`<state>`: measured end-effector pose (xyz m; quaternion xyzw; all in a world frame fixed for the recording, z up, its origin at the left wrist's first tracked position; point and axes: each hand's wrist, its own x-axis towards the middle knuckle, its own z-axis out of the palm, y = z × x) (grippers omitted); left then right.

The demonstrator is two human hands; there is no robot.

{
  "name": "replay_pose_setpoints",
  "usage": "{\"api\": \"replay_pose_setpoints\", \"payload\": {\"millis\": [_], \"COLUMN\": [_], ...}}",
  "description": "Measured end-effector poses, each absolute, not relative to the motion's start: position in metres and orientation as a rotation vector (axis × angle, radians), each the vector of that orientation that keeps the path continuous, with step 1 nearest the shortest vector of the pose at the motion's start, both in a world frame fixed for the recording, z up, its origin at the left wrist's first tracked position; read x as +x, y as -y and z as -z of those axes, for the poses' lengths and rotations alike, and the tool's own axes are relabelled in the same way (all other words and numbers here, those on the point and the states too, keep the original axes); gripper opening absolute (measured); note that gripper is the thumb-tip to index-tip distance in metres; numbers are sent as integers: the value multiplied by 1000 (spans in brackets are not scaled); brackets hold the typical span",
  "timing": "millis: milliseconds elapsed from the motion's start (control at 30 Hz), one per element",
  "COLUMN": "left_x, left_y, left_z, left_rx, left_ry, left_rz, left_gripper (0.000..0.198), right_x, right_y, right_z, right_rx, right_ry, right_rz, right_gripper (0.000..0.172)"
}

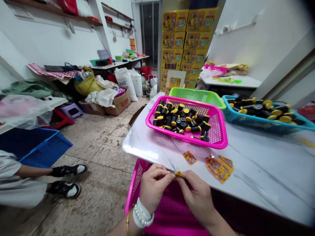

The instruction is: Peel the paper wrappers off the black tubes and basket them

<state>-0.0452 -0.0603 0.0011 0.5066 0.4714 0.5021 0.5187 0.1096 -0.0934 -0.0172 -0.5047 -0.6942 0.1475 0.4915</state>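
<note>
My left hand (154, 186) and my right hand (197, 196) meet low in the view, both pinching a small yellow piece (178, 173) between the fingertips. They hover over a pink basket (137, 183) at the table's near edge. Small printed stickers (219, 167) lie on the table just past my hands, with one sticker (189, 157) apart to the left. Farther back stands a pink basket (219, 137) holding several black and yellow spools (180, 121).
A blue basket (246, 119) of black and yellow parts and a green basket (197, 95) stand behind. Yellow cartons (187, 42) are stacked at the back. Another person's legs and shoes (66, 178) are on the floor at left, beside a blue crate (36, 144).
</note>
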Motion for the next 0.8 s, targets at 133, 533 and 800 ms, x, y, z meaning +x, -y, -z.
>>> {"api": "replay_pose_setpoints", "payload": {"millis": [133, 533, 800], "left_x": [-47, -29, -28], "left_y": [49, -16, -18], "left_z": [-10, -24, -19], "left_rx": [1020, 605, 446], "left_ry": [-1127, -798, -761], "left_rz": [-1067, -925, -915], "left_gripper": [28, 35, 19], "right_x": [133, 226, 237], "right_y": [71, -102, -90], "right_z": [-9, -74, -76], "right_rx": [-1248, -2228, -1952], "right_ry": [1810, 2432, 2464], "right_rz": [-282, 78, 41], "right_gripper": [26, 21, 25]}}
